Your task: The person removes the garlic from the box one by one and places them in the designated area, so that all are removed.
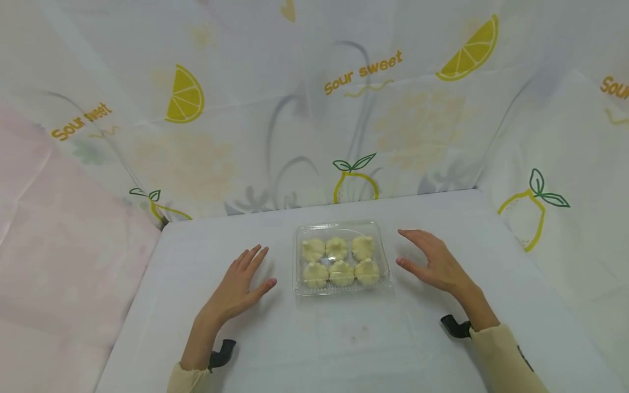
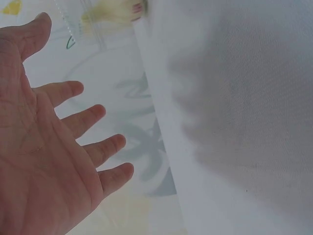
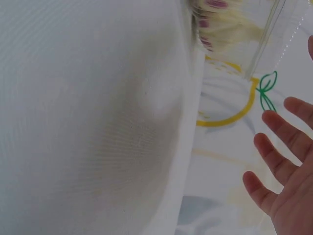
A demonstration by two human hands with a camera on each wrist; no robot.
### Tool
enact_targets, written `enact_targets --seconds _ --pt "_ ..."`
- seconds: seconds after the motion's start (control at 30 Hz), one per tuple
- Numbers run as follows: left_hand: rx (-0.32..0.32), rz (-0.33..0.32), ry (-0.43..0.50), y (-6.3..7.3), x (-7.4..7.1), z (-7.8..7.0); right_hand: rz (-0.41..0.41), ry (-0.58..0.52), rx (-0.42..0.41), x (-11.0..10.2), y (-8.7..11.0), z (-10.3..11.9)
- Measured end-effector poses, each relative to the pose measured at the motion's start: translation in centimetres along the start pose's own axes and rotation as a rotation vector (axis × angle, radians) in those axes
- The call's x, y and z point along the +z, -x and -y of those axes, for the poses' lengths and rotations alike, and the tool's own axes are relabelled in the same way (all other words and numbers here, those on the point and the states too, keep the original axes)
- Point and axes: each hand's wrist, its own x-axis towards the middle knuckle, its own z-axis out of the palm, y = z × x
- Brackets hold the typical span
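Observation:
A clear plastic clamshell box (image 1: 344, 291) sits on the white-covered table, its lid over several pale yellow, bun-like pieces (image 1: 342, 273) arranged in two rows. To its left is my left hand (image 1: 238, 286), fingers spread and thumb pointing toward the box, with a gap between. My right hand (image 1: 434, 262) stands on the other side, thumb apart from the fingers, also short of the box. Neither hand holds anything. The left wrist view shows the left palm (image 2: 44, 152) with straight fingers; part of the box (image 2: 100, 24) shows at its top. Straight fingers (image 3: 279, 156) of the right hand appear in the right wrist view.
The table (image 1: 344, 349) has a white cloth over it. Behind it hangs a white curtain (image 1: 236, 158) with lemon prints and lettering, continuing along the right side; a pinkish cloth (image 1: 64, 262) hangs at the left. Black curved pieces (image 1: 456, 326) sit at both wrists.

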Motion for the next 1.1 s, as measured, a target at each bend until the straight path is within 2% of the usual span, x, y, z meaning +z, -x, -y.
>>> enact_targets --seconds 0.3,0.8,1.1 --pt "0.015 0.027 0.076 0.3 0.3 -0.9 0.028 -0.014 0.002 0.3 0.3 0.3" --pt "0.015 0.097 0.129 0.5 1.2 -2.2 0.07 -0.034 -0.04 0.7 0.5 0.9" --pt "0.017 0.104 0.138 0.5 1.8 -2.5 0.081 -0.034 -0.051 1.1 0.7 1.3"
